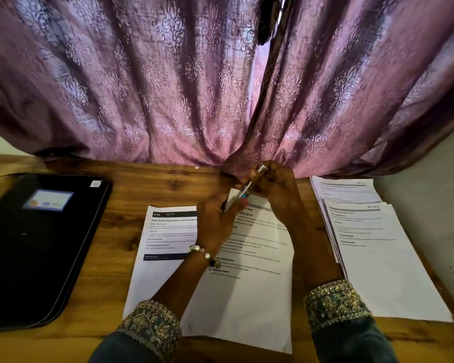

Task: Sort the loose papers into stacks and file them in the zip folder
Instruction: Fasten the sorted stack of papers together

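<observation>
1. While the zip folder (37,244) is lying flat and closed at the left end of the wooden table (121,260), we are seeing only its black cover and a pale label; whatever may be inside is hidden, and no paper is showing at its edges.

2. Moving to the middle, we are looking at two printed sheets (236,297) lying overlapped on the table under our forearms, the left one partly beneath the right one.

3. Above those sheets we are working with both hands raised. Our left hand (215,224) is curling its fingers round the corner of a small white paper piece (232,199). Our right hand (275,187) is closing round a silvery metal tool (252,179), possibly a stapler, though blur is keeping us from being sure. The tool's lower end is meeting the white piece.

4. At the right, a fanned stack of papers (372,247) is resting on the table, well apart from the folder.

5. We are judging that we are partway through the sorting step, fastening or clipping one set together. Nothing is yet being filed.

6. Next, we are reckoning the move calls for squaring the middle sheets, setting the tool down, and then unzipping the folder before any stack goes in.
</observation>
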